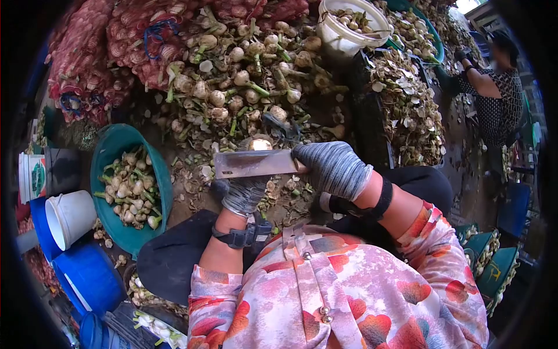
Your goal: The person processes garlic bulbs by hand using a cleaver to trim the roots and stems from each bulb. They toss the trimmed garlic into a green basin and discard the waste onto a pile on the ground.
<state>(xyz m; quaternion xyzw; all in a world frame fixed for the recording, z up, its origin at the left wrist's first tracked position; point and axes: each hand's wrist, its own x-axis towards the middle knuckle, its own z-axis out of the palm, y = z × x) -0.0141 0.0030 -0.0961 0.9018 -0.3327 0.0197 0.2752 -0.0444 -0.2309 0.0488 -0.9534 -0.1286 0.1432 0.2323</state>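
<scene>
My right hand (pixel 336 167), in a grey knit glove, is closed round the handle of a cleaver (pixel 256 163). The broad blade lies level across the view, pointing left. Behind it is my left hand (pixel 244 195), also gloved, with its fingers largely hidden by the blade. A garlic bulb (pixel 260 143) with a pale cut face shows just past the blade's upper edge, in line with my left fingers. Beyond it spreads a heap of garlic bulbs (pixel 235 96) with green stem stubs.
A green tub (pixel 164 200) with trimmed bulbs stands at left, beside white and blue buckets (pixel 71 218). Red mesh sacks (pixel 87 64) lie at the back left. A black crate (pixel 372 110) of peelings and a white bucket (pixel 325 35) are right. Another person (pixel 494 96) sits far right.
</scene>
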